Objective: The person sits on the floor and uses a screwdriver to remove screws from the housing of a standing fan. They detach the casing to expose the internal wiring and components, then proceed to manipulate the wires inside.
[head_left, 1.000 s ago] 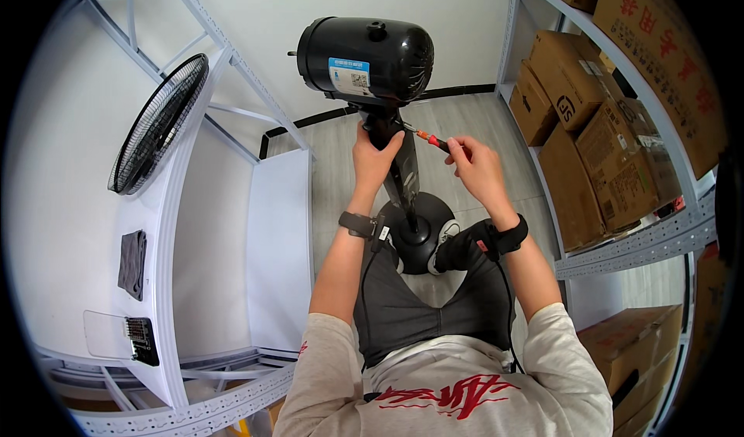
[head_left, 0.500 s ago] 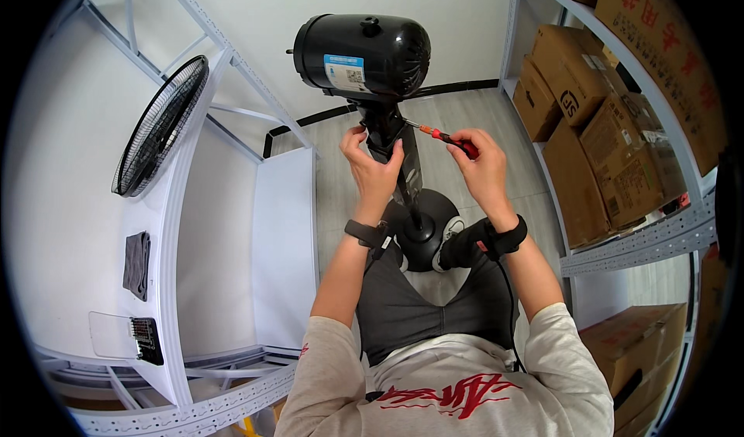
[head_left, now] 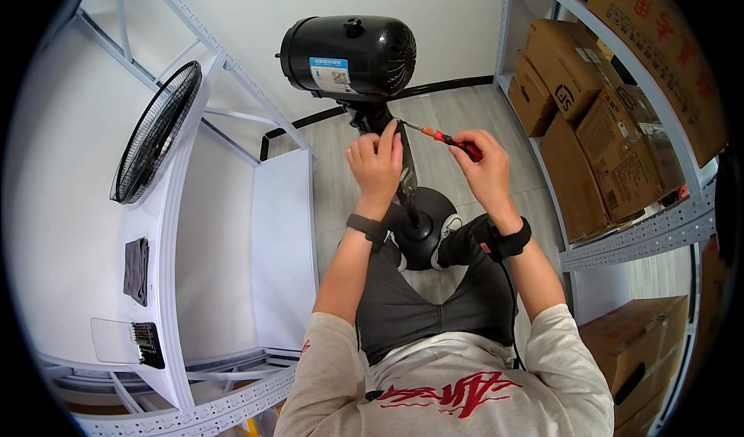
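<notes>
A black pedestal fan's motor housing (head_left: 349,80) with a blue and white label stands in front of me, its blades and grille off. My right hand (head_left: 487,166) holds a red and black screwdriver (head_left: 443,137) by the handle, its shaft pointing left at the fan neck (head_left: 377,115). Against that neck, just below the housing, my left hand (head_left: 376,170) has its fingers curled, with the index fingertip beside the screwdriver's tip. Whatever those fingers pinch is hidden. The round black base (head_left: 422,239) rests on the floor between my feet.
On the white shelf at left lie a black fan grille with blades (head_left: 159,131), a folded grey cloth (head_left: 136,271) and a case of driver bits (head_left: 146,344). Cardboard boxes (head_left: 570,173) fill the metal rack (head_left: 628,247) at right.
My left hand has moved from gripping round the neck to curled fingers by the screwdriver's tip. The fan housing appears slightly further left. My right hand still holds the screwdriver.
</notes>
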### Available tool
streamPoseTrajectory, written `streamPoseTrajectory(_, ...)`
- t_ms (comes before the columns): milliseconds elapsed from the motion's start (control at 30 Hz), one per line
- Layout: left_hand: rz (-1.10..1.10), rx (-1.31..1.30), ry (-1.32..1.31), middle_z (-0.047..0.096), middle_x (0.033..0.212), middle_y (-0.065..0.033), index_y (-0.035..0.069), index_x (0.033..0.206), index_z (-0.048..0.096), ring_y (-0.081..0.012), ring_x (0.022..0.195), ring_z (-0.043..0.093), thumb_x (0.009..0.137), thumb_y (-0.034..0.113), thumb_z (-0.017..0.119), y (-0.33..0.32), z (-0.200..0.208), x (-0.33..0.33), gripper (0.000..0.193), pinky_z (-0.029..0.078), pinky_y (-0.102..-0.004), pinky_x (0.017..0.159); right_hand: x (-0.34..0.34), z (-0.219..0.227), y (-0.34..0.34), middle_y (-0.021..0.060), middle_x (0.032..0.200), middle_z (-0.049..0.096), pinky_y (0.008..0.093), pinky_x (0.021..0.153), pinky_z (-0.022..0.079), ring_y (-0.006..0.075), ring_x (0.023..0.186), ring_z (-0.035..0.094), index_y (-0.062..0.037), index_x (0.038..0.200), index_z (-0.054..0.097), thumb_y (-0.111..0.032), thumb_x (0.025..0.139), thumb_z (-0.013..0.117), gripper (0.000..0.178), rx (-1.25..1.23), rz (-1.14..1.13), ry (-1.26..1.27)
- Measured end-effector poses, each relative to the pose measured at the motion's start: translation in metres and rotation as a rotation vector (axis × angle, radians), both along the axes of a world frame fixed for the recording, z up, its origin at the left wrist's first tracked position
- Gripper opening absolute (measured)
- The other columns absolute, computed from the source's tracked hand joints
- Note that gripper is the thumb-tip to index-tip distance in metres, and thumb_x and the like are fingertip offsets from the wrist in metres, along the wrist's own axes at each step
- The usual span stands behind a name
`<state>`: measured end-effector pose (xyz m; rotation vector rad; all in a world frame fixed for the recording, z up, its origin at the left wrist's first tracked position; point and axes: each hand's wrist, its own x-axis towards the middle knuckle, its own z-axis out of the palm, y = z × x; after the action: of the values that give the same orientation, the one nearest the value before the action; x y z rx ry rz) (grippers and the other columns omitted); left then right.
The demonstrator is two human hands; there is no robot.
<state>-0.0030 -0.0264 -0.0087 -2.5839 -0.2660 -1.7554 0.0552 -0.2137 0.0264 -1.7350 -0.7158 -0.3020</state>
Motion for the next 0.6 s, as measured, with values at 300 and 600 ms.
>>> streamPoseTrajectory(300,-0.041,0.189,0.078,0.049,0.080,0.0013,0.017,0.103,0.069,-0.0181,0.073,0.047,0.074,0.015,0.073,0.001,0.006,0.004,0.029,0.032,-0.0323,0.063,-0.008,0.003,-0.025,0.0060,0.081,0.060,0.0250,0.060,0.046,0.0145,0.065,0.056,-0.0018,0.089,0.062,0.000,0.077,0.070,0.014,-0.007,0.065,0.027)
streamPoseTrajectory(600,-0.071,0.398,0.242,0.061,0.090,-0.0032,0.007,0.101,0.066,-0.0170,0.076,0.056,0.078,0.014,0.064,0.054,0.040,-0.084,0.024,0.039,-0.0317,0.064,-0.035,0.013,0.014,0.0043,0.079,0.059,0.0218,0.060,0.043,0.0100,0.066,0.054,0.0004,0.087,0.062,0.001,0.076,0.069,0.013,-0.019,0.279,0.063)
